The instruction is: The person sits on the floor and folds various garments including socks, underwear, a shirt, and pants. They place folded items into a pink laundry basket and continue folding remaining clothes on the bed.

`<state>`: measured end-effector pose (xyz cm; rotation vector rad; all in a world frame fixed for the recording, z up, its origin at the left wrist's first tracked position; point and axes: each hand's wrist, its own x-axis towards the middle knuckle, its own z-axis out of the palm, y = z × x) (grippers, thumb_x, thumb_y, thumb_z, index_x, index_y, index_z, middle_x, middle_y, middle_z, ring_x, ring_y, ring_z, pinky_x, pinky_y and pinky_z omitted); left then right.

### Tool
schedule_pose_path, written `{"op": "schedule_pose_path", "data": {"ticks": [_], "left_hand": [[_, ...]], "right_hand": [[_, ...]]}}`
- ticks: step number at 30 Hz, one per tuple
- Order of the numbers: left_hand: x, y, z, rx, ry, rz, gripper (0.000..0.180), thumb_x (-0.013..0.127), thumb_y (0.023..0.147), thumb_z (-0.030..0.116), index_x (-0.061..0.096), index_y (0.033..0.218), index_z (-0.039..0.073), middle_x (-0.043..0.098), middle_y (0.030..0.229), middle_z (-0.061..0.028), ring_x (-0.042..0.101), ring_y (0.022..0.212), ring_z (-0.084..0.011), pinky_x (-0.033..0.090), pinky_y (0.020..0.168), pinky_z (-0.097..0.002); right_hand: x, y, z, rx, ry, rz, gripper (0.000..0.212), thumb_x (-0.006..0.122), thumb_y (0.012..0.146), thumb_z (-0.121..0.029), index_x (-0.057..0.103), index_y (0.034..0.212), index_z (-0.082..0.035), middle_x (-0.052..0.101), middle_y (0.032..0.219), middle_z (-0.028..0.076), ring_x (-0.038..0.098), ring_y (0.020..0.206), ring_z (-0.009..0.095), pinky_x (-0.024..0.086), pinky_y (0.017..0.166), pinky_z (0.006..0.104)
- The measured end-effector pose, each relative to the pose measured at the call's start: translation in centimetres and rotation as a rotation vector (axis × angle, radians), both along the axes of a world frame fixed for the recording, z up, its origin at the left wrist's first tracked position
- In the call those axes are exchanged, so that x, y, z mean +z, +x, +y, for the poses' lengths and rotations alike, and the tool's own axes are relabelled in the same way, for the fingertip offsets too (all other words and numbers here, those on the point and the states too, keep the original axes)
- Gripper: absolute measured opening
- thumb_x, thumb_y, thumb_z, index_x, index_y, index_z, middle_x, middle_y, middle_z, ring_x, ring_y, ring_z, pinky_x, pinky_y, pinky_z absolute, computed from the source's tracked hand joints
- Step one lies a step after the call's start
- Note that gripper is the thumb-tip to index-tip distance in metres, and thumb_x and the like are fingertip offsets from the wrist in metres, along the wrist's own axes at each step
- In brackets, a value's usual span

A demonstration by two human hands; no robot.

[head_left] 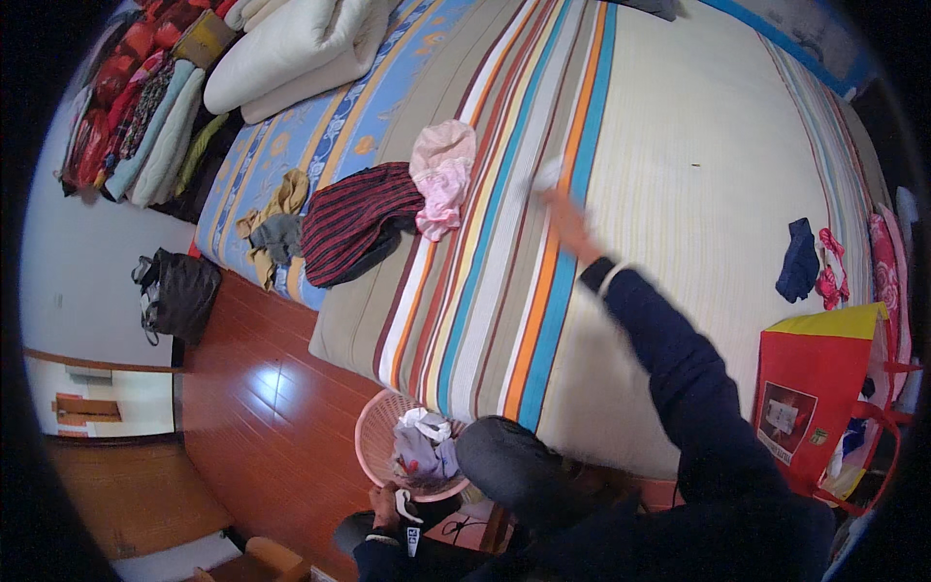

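Observation:
My right arm stretches over the striped bed, and my right hand (570, 223) is smeared by motion. At its fingertips is a small white piece of cloth (547, 177), too blurred to name more closely. Down by the pink basket (367, 436), my left hand (384, 506) is closed on a small white cloth item (406, 505). Grey and white clothes (423, 456) lie in the basket. To the left of my right hand, on the bed, are a pink garment (443, 184), a dark red-and-black striped garment (357, 225) and a tan and grey garment (278, 233).
A red bag with yellow trim (810, 398) stands at the right, by dark blue cloth (798, 262) and red patterned cloth (831, 272). A rolled white quilt (291, 58) lies at the far left. A black bag (179, 291) rests on the brown floor (272, 378).

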<state>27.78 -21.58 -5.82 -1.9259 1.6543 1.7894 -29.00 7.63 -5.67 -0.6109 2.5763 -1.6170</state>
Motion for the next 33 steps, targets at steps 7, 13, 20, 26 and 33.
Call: {"op": "schedule_pose_path", "data": {"ticks": [7, 13, 20, 26, 33], "left_hand": [[-0.7, 0.7, -1.0, 0.004, -0.172, 0.057, 0.02, 0.055, 0.083, 0.011, 0.062, 0.07, -0.002, 0.06, 0.061, -0.0079, 0.057, 0.049, -0.0175, 0.043, 0.044, -0.0307], [2.5, 1.5, -7.9, -0.018, -0.167, -0.076, 0.028, 0.054, 0.082, 0.014, 0.059, 0.061, -0.004, 0.057, 0.054, -0.0094, 0.055, 0.044, -0.0193, 0.042, 0.04, -0.0335], [1.9, 0.5, -9.1, 0.073, -0.322, 0.078, 0.019, 0.053, 0.079, 0.01, 0.058, 0.064, -0.001, 0.058, 0.057, -0.0079, 0.056, 0.046, -0.0186, 0.043, 0.043, -0.0325], [1.8, 0.4, -9.2, -0.052, -0.515, -0.028, 0.021, 0.056, 0.079, 0.014, 0.064, 0.071, -0.004, 0.062, 0.06, -0.0076, 0.058, 0.056, -0.0152, 0.044, 0.051, -0.0316], [1.6, -0.3, -9.3, -0.063, -0.525, -0.066, 0.021, 0.057, 0.076, 0.013, 0.067, 0.076, -0.005, 0.067, 0.066, -0.0146, 0.065, 0.061, -0.0215, 0.047, 0.054, -0.0352]], "right_hand": [[3.1, 21.3, -13.6, 1.166, -0.09, -0.439, 0.046, 0.059, 0.085, -0.012, 0.05, 0.129, -0.008, 0.055, 0.124, 0.014, 0.049, 0.117, 0.021, 0.039, 0.099, 0.0403], [11.1, 6.9, -1.2, 0.562, 0.297, -0.047, 0.038, 0.056, 0.077, -0.005, 0.057, 0.115, -0.002, 0.061, 0.108, 0.016, 0.057, 0.103, 0.029, 0.045, 0.091, 0.0385], [13.1, 1.8, -3.7, 0.431, 0.604, 0.325, 0.094, 0.079, 0.068, -0.032, 0.025, 0.143, -0.013, 0.033, 0.142, 0.02, 0.026, 0.132, 0.043, 0.03, 0.105, 0.0491], [2.7, -1.3, -21.9, 0.239, 0.408, 0.26, 0.093, 0.08, 0.061, -0.04, 0.035, 0.138, -0.014, 0.037, 0.134, 0.031, 0.033, 0.127, 0.046, 0.034, 0.102, 0.0458], [9.0, -6.6, -18.7, 0.306, -0.547, -0.379, 0.029, 0.044, 0.093, -0.02, 0.062, 0.104, 0.0, 0.065, 0.095, 0.007, 0.058, 0.078, 0.016, 0.048, 0.072, 0.03]]}}
